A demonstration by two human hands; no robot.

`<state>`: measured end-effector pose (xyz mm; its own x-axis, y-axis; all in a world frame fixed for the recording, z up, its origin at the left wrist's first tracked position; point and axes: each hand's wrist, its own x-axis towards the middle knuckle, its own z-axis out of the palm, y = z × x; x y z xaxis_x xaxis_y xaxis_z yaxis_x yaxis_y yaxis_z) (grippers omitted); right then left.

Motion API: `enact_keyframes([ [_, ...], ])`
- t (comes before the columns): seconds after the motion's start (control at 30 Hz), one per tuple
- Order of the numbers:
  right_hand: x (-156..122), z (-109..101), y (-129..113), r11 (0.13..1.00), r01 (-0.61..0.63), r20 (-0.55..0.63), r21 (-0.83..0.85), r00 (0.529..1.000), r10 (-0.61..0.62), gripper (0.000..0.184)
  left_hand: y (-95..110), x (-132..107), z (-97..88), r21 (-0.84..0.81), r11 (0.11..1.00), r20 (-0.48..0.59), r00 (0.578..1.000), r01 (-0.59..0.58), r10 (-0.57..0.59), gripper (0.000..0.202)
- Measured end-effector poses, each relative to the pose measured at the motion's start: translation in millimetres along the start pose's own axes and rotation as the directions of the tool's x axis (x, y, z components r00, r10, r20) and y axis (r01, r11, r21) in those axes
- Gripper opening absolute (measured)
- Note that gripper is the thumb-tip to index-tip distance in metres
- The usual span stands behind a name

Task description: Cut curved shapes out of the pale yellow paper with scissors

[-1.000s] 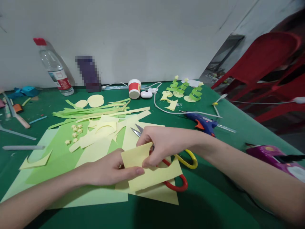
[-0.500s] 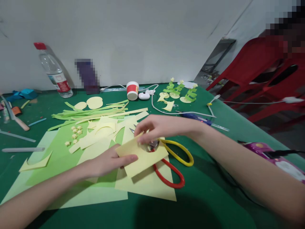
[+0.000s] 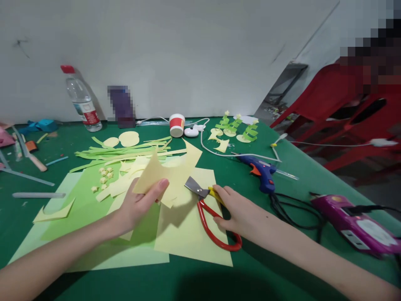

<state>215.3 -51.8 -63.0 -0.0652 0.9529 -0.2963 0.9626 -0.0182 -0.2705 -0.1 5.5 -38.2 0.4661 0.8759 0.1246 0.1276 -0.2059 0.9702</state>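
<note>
My left hand [image 3: 133,209] pinches a piece of pale yellow paper [image 3: 177,179] between thumb and fingers. Its upper edge has a curved notch, and it is held tilted above the table. At the scissors [image 3: 202,225], my right hand [image 3: 239,211] has its fingers on the yellow handle and its thumb beside the red one. The blades look closed and point left toward the paper, just apart from it. Beneath them lies a yellow sheet [image 3: 203,246], with a green sheet [image 3: 78,225] to the left. Small paper stars [image 3: 105,179] and yellow scraps rest on the green sheet.
Green paper strips [image 3: 94,154] and yellow discs [image 3: 129,138] lie behind. A paper cup [image 3: 177,125], bottle [image 3: 84,108] and spiral paper trees [image 3: 230,125] stand near the wall. To the right are a glue gun [image 3: 261,169], cables and a purple power strip [image 3: 351,225].
My right hand has left the paper, moving right and down onto the scissors' handles. My left hand has raised and turned the paper, moving it left off the scissors.
</note>
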Motion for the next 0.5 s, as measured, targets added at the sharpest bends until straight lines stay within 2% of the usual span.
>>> enact_keyframes([
  [0.13,5,-6,0,0.999,0.019,-0.017,-0.035,1.0,-0.019,0.061,10,-8,-4.6,0.066,0.987,-0.026,0.989,-0.144,0.146,0.022],
  [0.2,3,-13,-3,0.995,0.095,-0.06,-0.005,0.994,-0.095,0.046,10,-14,-6.5,0.097,0.976,-0.061,0.978,-0.195,0.201,0.018],
  [0.27,-3,-24,-11,0.956,0.257,-0.188,0.144,0.955,-0.229,0.023,8,-18,-6.7,0.109,0.971,-0.111,0.968,-0.211,0.223,0.02],
  [0.33,-9,-34,-25,0.822,0.428,-0.317,0.377,0.893,-0.32,0.015,8,-21,-5.0,0.086,0.981,-0.135,0.974,-0.172,0.183,0.025],
  [0.37,-11,-37,-32,0.741,0.472,-0.329,0.478,0.878,-0.348,0.017,9,-22,-3.6,0.059,0.988,-0.124,0.981,-0.144,0.15,0.026],
  [0.43,-13,-39,-47,0.569,0.484,-0.297,0.665,0.87,-0.394,0.021,12,-23,-0.2,-0.02,0.997,-0.056,0.996,-0.076,0.075,0.024],
  [0.5,-10,-37,-58,0.409,0.429,-0.265,0.806,0.878,-0.399,0.026,17,-22,2.9,-0.104,0.995,0.045,0.999,-0.002,0.007,0.023],
])
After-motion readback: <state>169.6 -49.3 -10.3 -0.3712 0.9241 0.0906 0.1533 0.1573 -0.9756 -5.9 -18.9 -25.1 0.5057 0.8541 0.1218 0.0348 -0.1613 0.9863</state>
